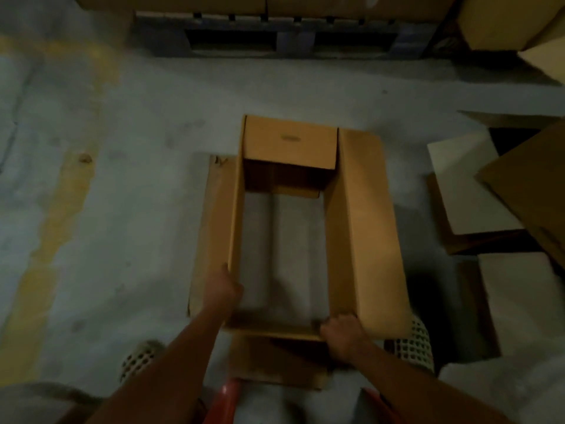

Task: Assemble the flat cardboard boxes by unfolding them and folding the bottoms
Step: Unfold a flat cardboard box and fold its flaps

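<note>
A brown cardboard box [363,228] stands opened out as a rectangular tube on the grey floor, and I look down through it at the floor. Its long flaps spread to the left and right, and the far short flap [290,142] leans up and away. My left hand [227,287] grips the left wall near the near corner, thumb outside and fingers inside. My right hand [342,333] grips the near right corner where the near wall meets the right one. The near short flap [275,359] hangs down below my hands.
A pallet [275,38] loaded with boxes stands at the far side. More cardboard boxes and flat sheets [477,191] lie stacked at the right. A worn yellow floor line [58,215] runs down the left. My perforated shoes [409,341] flank the box.
</note>
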The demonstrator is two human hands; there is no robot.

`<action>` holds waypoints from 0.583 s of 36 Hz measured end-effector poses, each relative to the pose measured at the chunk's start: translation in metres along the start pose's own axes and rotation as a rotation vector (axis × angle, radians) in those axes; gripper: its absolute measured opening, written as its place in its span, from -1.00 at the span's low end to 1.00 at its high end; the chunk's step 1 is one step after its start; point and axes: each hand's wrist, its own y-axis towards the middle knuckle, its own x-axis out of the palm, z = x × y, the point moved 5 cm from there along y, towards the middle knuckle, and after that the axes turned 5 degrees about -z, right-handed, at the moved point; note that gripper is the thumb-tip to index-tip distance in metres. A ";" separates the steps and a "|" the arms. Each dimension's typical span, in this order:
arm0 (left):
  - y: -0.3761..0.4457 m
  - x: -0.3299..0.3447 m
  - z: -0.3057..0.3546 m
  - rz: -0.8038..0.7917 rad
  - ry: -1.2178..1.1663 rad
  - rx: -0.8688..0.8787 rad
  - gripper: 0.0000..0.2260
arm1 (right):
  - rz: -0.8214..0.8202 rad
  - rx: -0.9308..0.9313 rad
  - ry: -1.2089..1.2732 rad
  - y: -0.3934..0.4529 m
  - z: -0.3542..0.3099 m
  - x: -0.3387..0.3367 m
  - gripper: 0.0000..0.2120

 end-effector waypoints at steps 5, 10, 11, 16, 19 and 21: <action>0.003 0.007 0.001 0.077 -0.009 -0.101 -0.66 | -0.217 -0.074 0.145 0.021 0.007 -0.013 -0.54; 0.005 0.010 -0.002 0.044 -0.021 -0.110 -0.60 | -0.202 -0.142 0.819 0.049 0.010 -0.046 -0.38; 0.005 0.010 -0.003 0.045 -0.012 -0.111 -0.59 | -0.073 -0.090 0.863 0.060 0.017 -0.056 -0.36; 0.008 0.010 -0.008 0.027 -0.016 -0.155 -0.58 | 0.283 0.049 0.672 0.101 0.048 -0.118 -0.32; 0.014 0.016 -0.009 -0.012 -0.043 -0.202 -0.60 | 0.339 0.073 0.596 0.120 0.062 -0.155 -0.25; 0.018 0.020 -0.010 -0.037 -0.053 -0.205 -0.61 | 0.395 0.082 0.575 0.131 0.073 -0.179 -0.20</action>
